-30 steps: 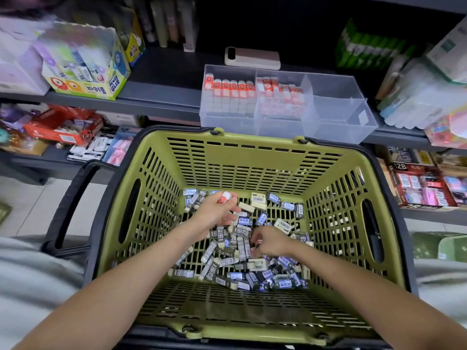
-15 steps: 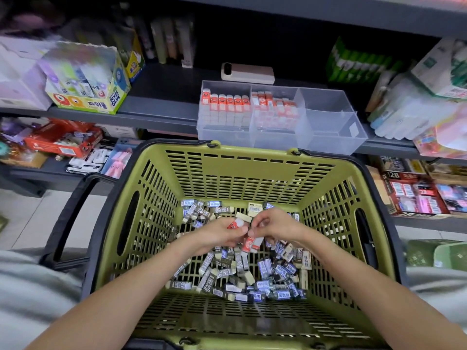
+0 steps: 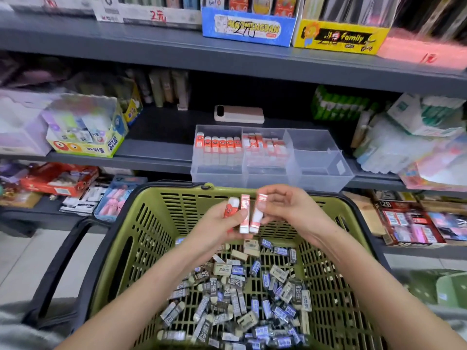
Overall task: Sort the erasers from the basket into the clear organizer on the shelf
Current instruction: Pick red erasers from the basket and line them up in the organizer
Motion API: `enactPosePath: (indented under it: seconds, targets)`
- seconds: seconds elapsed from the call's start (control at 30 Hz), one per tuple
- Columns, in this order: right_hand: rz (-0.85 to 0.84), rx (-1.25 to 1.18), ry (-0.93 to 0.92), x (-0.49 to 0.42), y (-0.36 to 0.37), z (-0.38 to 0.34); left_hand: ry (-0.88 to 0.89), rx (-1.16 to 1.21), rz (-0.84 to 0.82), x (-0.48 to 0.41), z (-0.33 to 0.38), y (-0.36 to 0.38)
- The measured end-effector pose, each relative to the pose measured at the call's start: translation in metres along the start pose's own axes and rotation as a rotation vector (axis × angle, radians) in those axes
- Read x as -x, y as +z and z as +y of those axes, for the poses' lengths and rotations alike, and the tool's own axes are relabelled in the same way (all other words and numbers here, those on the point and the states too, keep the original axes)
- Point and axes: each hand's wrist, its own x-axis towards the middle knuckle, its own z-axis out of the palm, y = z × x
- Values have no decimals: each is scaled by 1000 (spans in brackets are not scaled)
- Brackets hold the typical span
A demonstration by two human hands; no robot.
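Above the green basket (image 3: 151,236), the left hand (image 3: 217,223) and right hand (image 3: 285,205) are pinching three red-sleeved erasers (image 3: 244,213) upright, best squared side by side before sliding into the clear organizer (image 3: 318,170) at the shelf's (image 3: 151,157) front edge.

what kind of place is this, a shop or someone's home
Most likely a stationery shop. The grey shelves hold retail display boxes with handwritten price marks, such as the blue box. A green shopping basket holds many wrapped erasers, and both hands, left and right, lift red ones for stocking.
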Motion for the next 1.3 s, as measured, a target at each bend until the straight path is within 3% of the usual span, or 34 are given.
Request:
enactPosePath:
  seconds: [0.2, 0.4, 0.5, 0.67, 0.77, 0.97, 1.2, 1.3]
  targets:
    - [94, -54, -110, -15, -23, -28, 52, 100, 53, -15, 37, -4]
    - [449, -11, -376, -55, -51, -40, 154, 26, 136, -37, 64, -14]
    - [594, 267, -468, -82, -55, -42, 182, 3, 166, -48, 74, -16]
    - [668, 811, -486, -113, -57, -37, 197, -24, 174, -59, 83, -17]
    - [737, 980, -506, -121, -61, -36, 182, -17, 163, -64, 83, -18]
    - [669, 936, -461, -124, -58, -31, 172, -20, 144, -70, 84, -22]
    - [398, 1084, -260, -123, -64, -34, 160, -96, 123, -76, 86, -21]
    - [474, 1177, -306, -117, -60, -39, 162, -125, 115, -79, 85, -21]
